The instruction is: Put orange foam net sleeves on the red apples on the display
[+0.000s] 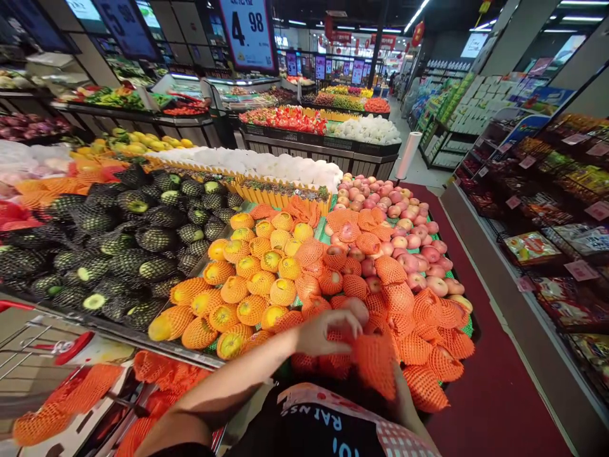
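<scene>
The right hand [397,384] is being almost wholly hidden behind the orange foam net [375,362]; only the wrist is being seen, so its grip cannot be told. The apple [354,310] under the left hand [328,331] is being largely covered by the fingers. The shopping cart [57,355] is being cut off by the left and bottom edges. The price sign [248,28] is being cropped at the top edge. Labels on the right-hand shelves [547,247] are being rendered too small and blurred to be read.
</scene>
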Demonstrator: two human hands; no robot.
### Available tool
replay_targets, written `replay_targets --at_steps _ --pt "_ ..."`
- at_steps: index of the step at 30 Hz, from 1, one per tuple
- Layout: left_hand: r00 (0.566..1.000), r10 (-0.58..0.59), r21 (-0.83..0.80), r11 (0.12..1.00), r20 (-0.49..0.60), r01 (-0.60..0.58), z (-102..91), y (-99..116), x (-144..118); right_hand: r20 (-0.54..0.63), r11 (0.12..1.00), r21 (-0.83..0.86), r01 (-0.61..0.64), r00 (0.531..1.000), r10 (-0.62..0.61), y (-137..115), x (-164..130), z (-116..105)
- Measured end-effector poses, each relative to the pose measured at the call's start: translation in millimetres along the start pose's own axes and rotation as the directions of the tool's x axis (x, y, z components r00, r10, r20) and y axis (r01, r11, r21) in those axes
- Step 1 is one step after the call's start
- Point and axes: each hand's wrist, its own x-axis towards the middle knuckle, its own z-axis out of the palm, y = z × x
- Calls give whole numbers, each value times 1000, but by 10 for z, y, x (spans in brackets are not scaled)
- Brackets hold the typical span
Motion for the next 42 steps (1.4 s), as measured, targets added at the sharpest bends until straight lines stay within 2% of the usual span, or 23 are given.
replay_targets --at_steps 1,3,5,7,9,11,14,16,18,20,21,22,24,26,27,29,31,33,36,38,40,42 --pt "999 14 16 1000 51 -15 163 22 -79 13 995 92 -25 1000 24 23 -30 35" --pt "1000 17 68 998 18 -18 393 18 -195 53 971 220 -94 995 85 19 -95 60" --pt "989 -29 96 994 -142 43 509 -45 -280 91 967 219 -131 989 113 -65 -148 23" --pt "943 -121 45 989 -311 141 552 -146 -359 135 979 151 -141 983 121 -209 -175 -58" --pt "895 -232 -52 972 -380 230 567 -246 -441 205 990 74 -119 974 101 -359 -178 -155" --pt "875 -329 -125 944 -356 305 587 -305 -526 286 997 27 -71 956 60 -465 -167 -246" --pt "870 -400 -106 916 -287 386 648 -261 -647 350 999 -48 5 937 12 -512 -150 -350" --pt "886 -403 -64 915 -229 399 705 -159 -719 269 991 -120 55 963 -21 -504 -146 -391" --pt "921 -365 -85 931 -139 356 772 -51 -784 64 982 -163 100 994 -90 -503 -153 -405" --pt "957 -284 -199 943 -58 267 847 16 -847 -123 971 -183 154 976 -178 -527 -178 -388" --pt "968 -244 -278 935 -57 220 885 26 -879 -143 967 -181 179 968 -206 -549 -198 -369" --pt "970 -225 -358 916 -87 180 923 23 -909 -97 966 -163 200 971 -218 -574 -223 -344" --pt "941 -263 -497 858 -212 128 986 -10 -963 170 979 -45 197 968 -187 -629 -277 -284" --pt "871 -347 -588 804 -347 86 1024 -47 -992 433 984 151 93 889 -150 -669 -321 -223" --pt "843 -378 -612 787 -382 76 1033 -60 -994 497 968 250 11 857 -138 -677 -334 -195" --pt "836 -400 -610 786 -375 103 1037 -70 -967 507 902 407 -143 857 -92 -664 -342 -147" --pt "868 -402 -532 822 -290 203 1031 -72 -913 474 862 457 -220 880 -27 -617 -340 -121" --pt "886 -408 -400 866 -221 299 1024 -83 -851 493 884 400 -240 870 13 -550 -345 -125" --pt "885 -410 -252 901 -222 354 1007 -122 -776 548 931 277 -239 835 52 -448 -372 -180" --pt "898 -374 -276 910 -229 309 988 -145 -743 581 944 194 -266 807 107 -400 -382 -233" --pt "930 -293 -392 900 -222 189 965 -157 -719 585 946 147 -289 796 153 -383 -371 -282" --pt "949 -231 -513 853 -213 93 943 -165 -702 537 940 188 -285 831 144 -406 -345 -316"
